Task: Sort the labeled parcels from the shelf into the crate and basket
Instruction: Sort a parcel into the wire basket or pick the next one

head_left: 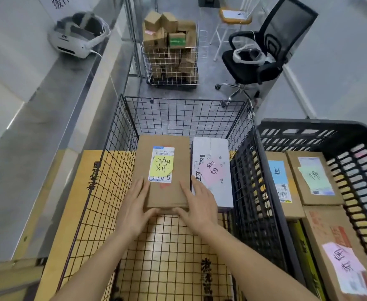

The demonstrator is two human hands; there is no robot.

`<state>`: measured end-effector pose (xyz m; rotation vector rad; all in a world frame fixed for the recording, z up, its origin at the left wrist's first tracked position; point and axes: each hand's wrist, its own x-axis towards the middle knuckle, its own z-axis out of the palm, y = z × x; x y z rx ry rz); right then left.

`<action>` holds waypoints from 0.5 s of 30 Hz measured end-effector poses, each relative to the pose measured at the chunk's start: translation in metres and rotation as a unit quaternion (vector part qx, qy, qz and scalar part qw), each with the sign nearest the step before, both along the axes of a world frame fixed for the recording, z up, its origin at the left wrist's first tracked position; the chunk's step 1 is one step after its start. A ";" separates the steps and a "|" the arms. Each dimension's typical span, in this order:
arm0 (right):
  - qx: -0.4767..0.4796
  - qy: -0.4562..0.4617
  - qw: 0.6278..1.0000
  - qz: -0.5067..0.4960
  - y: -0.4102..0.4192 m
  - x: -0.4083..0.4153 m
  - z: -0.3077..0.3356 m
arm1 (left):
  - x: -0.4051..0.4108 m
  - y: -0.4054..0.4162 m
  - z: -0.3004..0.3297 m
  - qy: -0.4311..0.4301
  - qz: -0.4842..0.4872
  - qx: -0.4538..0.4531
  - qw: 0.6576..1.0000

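Note:
A brown cardboard parcel (167,194) with a yellow handwritten note lies flat inside the black wire basket (121,135). My left hand (134,209) rests on its near left corner, fingers straight on top and thumb along the near edge. My right hand (197,205) lies the same way on the near right corner. Beside it in the basket sits a white parcel (213,148) with a pink note. The black plastic crate (321,131) on the right holds several brown parcels (317,192) with blue, green and pink notes.
A white wire cart (171,61) piled with cardboard boxes stands farther back on the floor. A black office chair (260,59) is to its right. A white headset (78,38) lies on the grey ledge at left. The basket stands on a yellow cardboard sheet (84,192).

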<state>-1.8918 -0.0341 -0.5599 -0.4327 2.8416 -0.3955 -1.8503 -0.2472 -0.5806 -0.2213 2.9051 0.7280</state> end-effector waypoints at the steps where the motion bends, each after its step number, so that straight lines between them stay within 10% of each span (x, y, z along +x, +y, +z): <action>1: -0.005 0.006 1.000 -0.006 0.001 -0.001 -0.001 | -0.004 0.000 0.000 -0.001 0.001 -0.001 1.000; 15: 0.028 -0.047 0.998 0.020 0.008 -0.003 0.032 | -0.004 0.005 0.046 -0.023 -0.014 -0.064 0.998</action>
